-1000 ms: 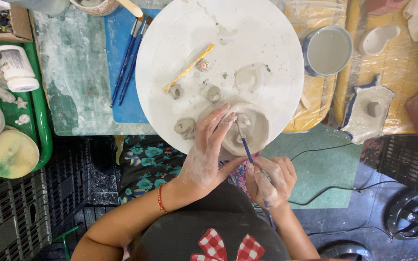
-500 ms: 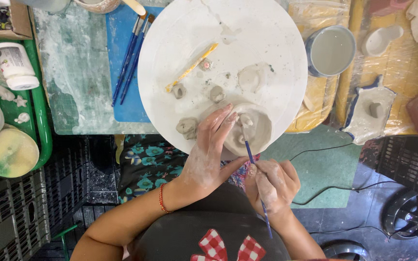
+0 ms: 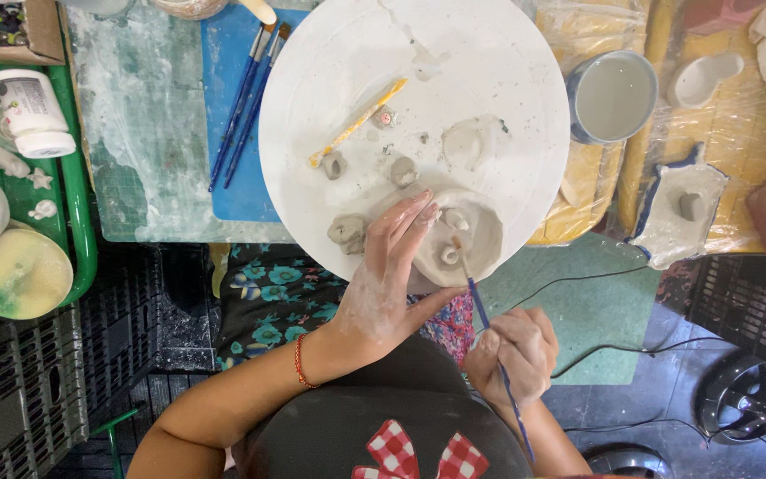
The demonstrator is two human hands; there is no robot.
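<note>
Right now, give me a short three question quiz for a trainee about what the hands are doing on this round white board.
1. True or false: the right hand holds a thin blue-handled brush.
2. What does the left hand steady? A) the small clay dish B) a blue cup C) a white jar
3. Fill in: the yellow tool lies on the round white ____.

Key: 1 true; 2 A; 3 board.

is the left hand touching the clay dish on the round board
Touching. The head view shows the left hand lying flat over the near edge of the clay dish, fingers resting on its rim with no gap visible.
</note>
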